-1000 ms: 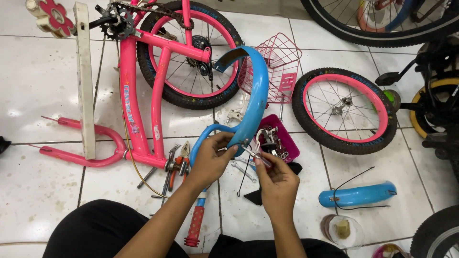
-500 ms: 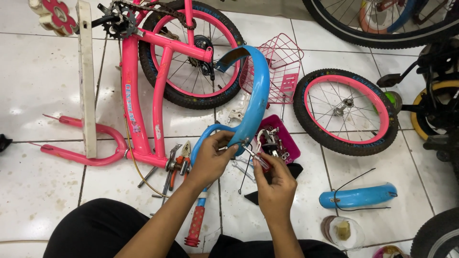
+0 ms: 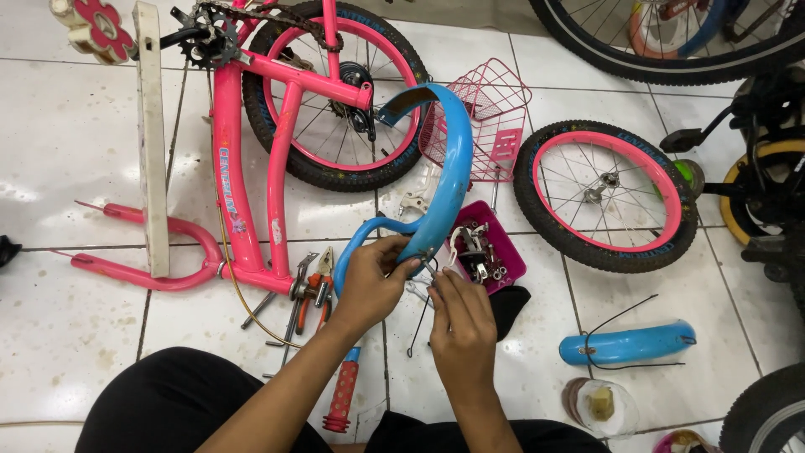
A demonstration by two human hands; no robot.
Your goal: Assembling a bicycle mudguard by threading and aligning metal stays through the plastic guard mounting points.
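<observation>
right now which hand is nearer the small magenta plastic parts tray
Right. The right hand sits just below-left of the small magenta plastic parts tray; the left hand is farther left, gripping the curved blue fender.

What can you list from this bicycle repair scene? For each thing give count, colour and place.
Bicycle frame: one, pink, left, on the floor.
Mounted wheel: one, pink rim, top centre.
Loose wheel: one, pink rim, right.
Long fender: one, blue, centre, held.
Short fender: one, blue, lower right.
Basket: one, pink wire, top centre.
Parts tray: one, magenta, beside the long fender.
Pliers: one, orange-handled, by the frame.
Handlebar grip: one, red, bottom centre.
Left hand: grips the long fender's lower end.
Right hand: at the fender's wire stays.
</observation>
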